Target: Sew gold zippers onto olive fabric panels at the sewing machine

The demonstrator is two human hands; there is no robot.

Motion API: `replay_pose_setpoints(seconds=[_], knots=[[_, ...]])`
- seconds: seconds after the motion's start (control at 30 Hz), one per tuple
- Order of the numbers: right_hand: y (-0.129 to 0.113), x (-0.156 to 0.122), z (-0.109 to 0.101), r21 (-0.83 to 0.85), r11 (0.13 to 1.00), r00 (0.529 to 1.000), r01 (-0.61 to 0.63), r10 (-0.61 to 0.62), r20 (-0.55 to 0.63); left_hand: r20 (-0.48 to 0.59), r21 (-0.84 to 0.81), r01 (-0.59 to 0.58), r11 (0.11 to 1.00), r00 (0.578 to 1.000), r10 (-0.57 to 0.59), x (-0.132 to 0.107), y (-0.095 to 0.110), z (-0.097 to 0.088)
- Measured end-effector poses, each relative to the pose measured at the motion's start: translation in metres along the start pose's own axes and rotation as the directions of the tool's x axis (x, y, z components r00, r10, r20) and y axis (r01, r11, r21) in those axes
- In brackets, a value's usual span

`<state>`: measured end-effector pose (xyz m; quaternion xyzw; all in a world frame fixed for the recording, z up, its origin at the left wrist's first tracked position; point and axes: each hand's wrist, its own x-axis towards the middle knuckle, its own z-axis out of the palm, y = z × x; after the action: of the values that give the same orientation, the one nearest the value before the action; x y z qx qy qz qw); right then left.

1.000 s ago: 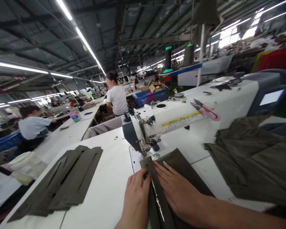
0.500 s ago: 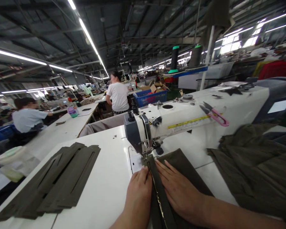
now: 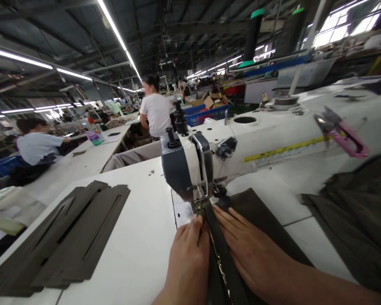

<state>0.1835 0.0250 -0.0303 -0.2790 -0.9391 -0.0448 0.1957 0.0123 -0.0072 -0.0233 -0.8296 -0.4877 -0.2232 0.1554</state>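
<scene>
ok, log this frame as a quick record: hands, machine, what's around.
left hand: flat on zipper, left side
right hand: flat on fabric, right of zipper
machine: white sewing machine, presser foot at zipper's far end
snips: pink, lying on machine
cut pieces: olive, stacked on table, left
garment: olive, heaped at right
co-worker: white shirt, beyond machine

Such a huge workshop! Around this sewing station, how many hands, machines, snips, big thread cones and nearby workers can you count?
Sewing machine: 1
Pink-handled thread snips: 1
Thread cones: 2
Hands, left hand and right hand: 2
Nearby co-workers: 2
Total: 8
</scene>
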Motion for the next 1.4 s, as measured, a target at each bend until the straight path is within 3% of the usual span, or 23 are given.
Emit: replay_pose_setpoints(seconds=[0.23, 0.57, 1.03, 1.4], knots=[[-0.002, -0.001, 0.000, 0.006, 0.999, 0.999, -0.035, 0.035, 0.032, 0.053, 0.081, -0.061, 0.995, 0.997, 0.057, -0.003, 0.002, 0.001], [0.001, 0.004, -0.010, 0.020, 1.000, 0.992, -0.024, 0.022, 0.123, 0.096, 0.137, -0.032, 0.990, 0.995, 0.019, -0.001, 0.005, 0.002], [0.003, 0.001, -0.006, 0.088, 0.996, 0.999, -0.006, 0.002, 0.046, 0.103, 0.163, -0.024, 0.986, 0.995, 0.007, -0.003, 0.008, 0.004], [0.002, 0.001, -0.005, 0.090, 0.996, 0.998, -0.026, 0.021, 0.051, 0.100, 0.131, -0.004, 0.991, 0.995, -0.010, -0.002, 0.008, 0.007]])
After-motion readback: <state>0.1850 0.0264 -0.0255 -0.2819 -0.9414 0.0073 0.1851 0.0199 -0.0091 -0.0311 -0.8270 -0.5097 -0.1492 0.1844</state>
